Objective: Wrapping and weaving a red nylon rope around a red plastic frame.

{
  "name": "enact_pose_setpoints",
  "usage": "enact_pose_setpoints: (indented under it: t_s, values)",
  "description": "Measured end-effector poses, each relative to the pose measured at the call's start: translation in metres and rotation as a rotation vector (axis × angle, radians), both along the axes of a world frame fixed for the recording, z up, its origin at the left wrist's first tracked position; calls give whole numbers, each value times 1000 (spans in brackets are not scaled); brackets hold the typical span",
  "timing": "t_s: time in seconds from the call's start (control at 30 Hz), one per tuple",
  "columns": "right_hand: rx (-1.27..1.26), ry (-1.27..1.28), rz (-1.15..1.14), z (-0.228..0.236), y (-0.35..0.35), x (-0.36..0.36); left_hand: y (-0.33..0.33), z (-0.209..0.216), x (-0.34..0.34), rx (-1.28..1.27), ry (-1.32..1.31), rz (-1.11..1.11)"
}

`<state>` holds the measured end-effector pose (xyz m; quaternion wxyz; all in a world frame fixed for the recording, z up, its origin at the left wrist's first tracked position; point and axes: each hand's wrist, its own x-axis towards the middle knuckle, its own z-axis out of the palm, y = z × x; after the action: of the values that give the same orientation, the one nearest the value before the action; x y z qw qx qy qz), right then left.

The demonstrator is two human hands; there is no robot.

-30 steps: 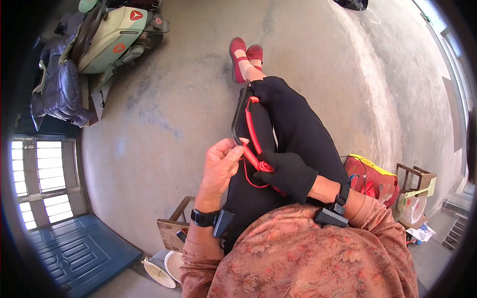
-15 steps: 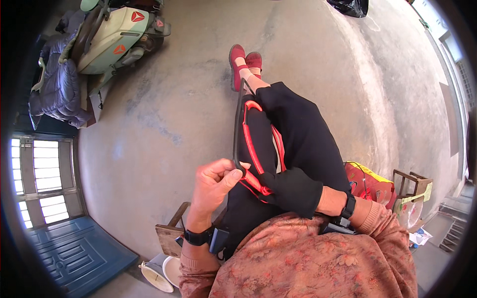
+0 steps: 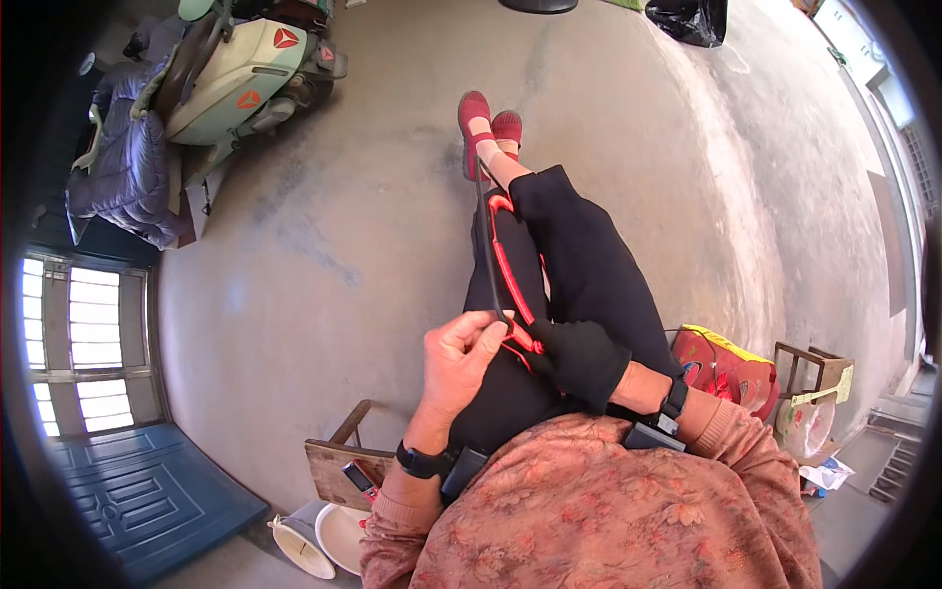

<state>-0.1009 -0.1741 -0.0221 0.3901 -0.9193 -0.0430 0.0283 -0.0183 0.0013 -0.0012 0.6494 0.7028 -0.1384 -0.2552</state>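
My bare left hand (image 3: 459, 365) pinches a thin black band (image 3: 488, 260) between thumb and fingers over my lap. The band runs from there along my legs toward my ankles. Beside it lies a glossy red strip (image 3: 511, 275), curved at its far end. My right hand (image 3: 587, 365), in a black glove, is closed on the bunched near end of the strip, close to my left fingertips. Its fingertips are partly hidden, dark against my black trousers (image 3: 599, 250).
My red shoes (image 3: 473, 123) are crossed ahead. A scooter (image 3: 235, 83) with a quilted cover stands far left. Beside me are a wooden stool (image 3: 339, 466) with a phone (image 3: 361, 478), white buckets (image 3: 339, 535), a red bag (image 3: 721, 368) and a small wooden chair (image 3: 814, 373) at right.
My left hand has shifted slightly right and now pinches the black band closer to my right hand. The view has tilted a little, showing more at the far edge.
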Motion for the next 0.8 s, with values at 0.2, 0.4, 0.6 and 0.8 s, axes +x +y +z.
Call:
enact_pose_setpoints:
  t_s: [0.2,0.4,0.6,0.8]
  values:
    - [105,124,-59,19,6,-5,4,19,-3,14,-40,4]
    - [469,223,-213,21,-17,-7,28,10,-23,45,143,51]
    - [1186,199,-631,14,-55,-6,44,13,-50,-263,681,-38]
    - [1036,-205,-992,-3,-160,1,52,14,-46,-445,803,-224]
